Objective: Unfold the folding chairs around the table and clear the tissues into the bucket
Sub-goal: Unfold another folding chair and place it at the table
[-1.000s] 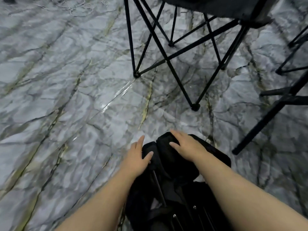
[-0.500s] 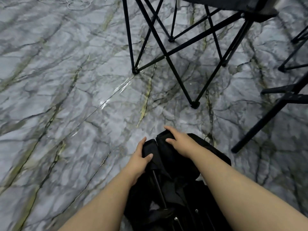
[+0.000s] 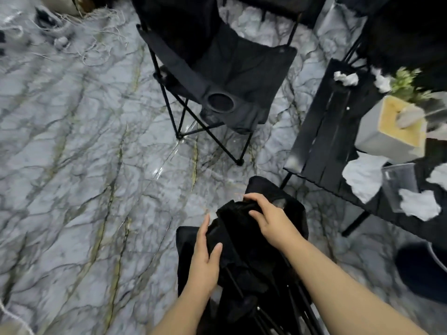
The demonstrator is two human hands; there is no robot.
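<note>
marble floor (image 3: 84, 165); hands (image 3: 205, 257) gripping folded chair (image 3: 244, 240).

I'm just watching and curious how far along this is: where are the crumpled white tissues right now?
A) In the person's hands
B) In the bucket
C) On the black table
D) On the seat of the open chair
C: the crumpled tissues lie on the black table, while both the left hand and right hand grip the folded chair.
</note>
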